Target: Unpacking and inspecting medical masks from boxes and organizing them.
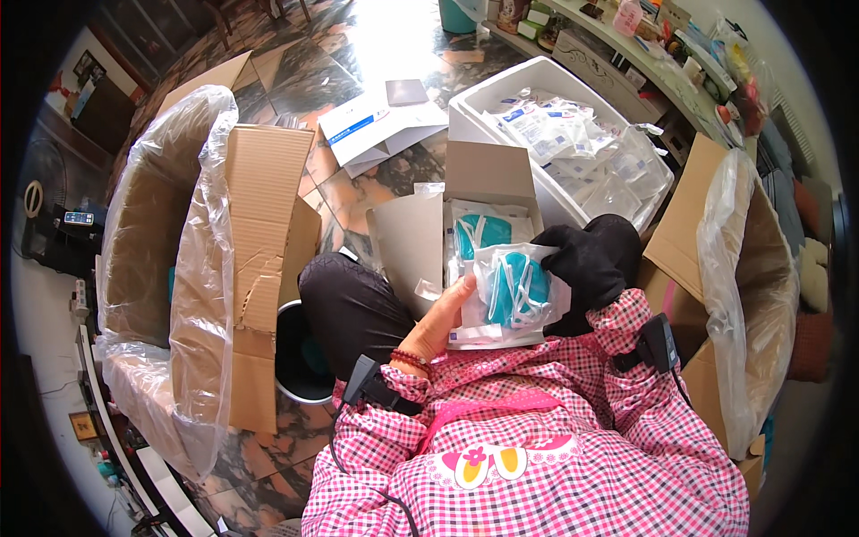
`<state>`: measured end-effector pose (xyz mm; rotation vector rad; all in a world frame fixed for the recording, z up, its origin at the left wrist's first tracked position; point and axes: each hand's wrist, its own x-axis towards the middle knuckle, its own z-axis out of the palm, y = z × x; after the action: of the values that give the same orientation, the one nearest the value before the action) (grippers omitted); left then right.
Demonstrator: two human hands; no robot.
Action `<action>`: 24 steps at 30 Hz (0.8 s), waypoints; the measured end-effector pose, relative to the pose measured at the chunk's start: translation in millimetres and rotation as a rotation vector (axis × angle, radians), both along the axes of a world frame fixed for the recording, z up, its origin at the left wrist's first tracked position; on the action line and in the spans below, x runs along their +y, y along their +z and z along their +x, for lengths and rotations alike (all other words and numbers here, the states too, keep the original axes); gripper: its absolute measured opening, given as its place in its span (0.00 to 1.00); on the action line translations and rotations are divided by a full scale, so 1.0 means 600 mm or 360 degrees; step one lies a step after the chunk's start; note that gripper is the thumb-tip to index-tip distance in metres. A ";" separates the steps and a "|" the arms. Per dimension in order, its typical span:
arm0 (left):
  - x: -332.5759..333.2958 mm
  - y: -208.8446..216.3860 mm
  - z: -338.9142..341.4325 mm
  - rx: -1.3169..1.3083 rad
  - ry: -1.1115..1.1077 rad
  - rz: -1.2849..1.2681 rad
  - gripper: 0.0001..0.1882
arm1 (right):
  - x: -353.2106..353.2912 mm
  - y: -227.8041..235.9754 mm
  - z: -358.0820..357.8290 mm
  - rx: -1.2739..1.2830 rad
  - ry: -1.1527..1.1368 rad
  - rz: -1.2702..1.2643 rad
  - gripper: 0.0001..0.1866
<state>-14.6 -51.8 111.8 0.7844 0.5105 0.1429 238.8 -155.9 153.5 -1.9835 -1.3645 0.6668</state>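
Over my lap, I hold a clear plastic packet (pixel 517 288) with folded teal cloth and white loops inside, resembling a face mask. My bare left hand (pixel 441 311) grips its left edge, thumb on top and the other fingers hidden beneath. My right hand (pixel 586 268), in a black glove, grips its upper right side. Just beyond, a similar teal packet (pixel 481 234) lies in an open grey-white carton (pixel 490 170) with its flaps spread. The held packet overlaps the carton's near part and hides what lies under it.
A white foam box (pixel 467 116) full of clear packets (pixel 559 134) stands at the far right. Plastic-lined cardboard boxes stand at left (pixel 268 188) and right (pixel 684 215). A dark bin (pixel 300 394) sits by my left knee. A flattened white carton (pixel 376 125) lies on the tiled floor.
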 end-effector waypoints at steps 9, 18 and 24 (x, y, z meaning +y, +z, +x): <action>0.010 -0.022 -0.006 0.0116 0.0038 0.0085 0.34 | 0.005 -0.010 0.004 0.0013 0.0019 0.0018 0.20; 0.009 -0.020 -0.002 0.0202 -0.0052 0.0310 0.30 | 0.009 0.004 -0.010 0.0026 0.0040 -0.0006 0.17; 0.007 -0.079 0.021 -0.0129 0.0268 0.0623 0.30 | 0.032 0.006 -0.039 0.0527 -0.0060 0.0159 0.24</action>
<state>-2.0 -47.5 64.4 1.1122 0.4772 0.4386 215.6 -136.9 157.1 -1.7252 -1.1345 0.8496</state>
